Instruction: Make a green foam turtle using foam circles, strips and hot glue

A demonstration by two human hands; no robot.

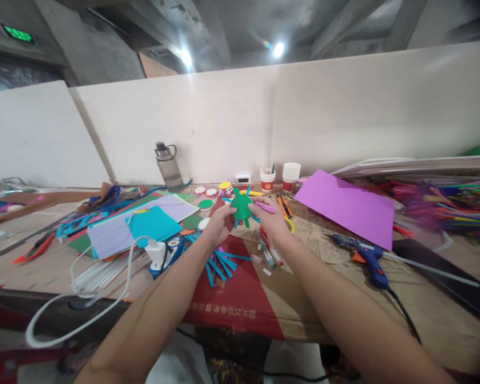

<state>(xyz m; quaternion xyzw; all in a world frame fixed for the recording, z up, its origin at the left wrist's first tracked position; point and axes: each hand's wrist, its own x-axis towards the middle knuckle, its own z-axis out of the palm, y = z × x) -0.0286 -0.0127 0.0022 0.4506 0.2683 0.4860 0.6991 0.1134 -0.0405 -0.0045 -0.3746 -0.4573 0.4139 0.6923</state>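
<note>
A green turtle-shaped cutout (242,208) is held up above the middle of the table. My left hand (221,224) grips its left edge between thumb and fingers. On its right edge, my right hand (272,216) pinches it and also holds a purple pen-like object (265,207). Below the hands lie blue paper strips (223,264) on red and brown cardboard (244,309). Several pens (270,250) lie beneath my right hand, and a yellow ring (290,224) shows partly beside it.
Blue paper (154,224), a power strip (167,257) and a looped white cable are at left. Behind stand a bottle (169,168) and paper cups (268,180). A purple sheet (346,207), a glue gun (374,264) and a black slab (444,277) lie at right.
</note>
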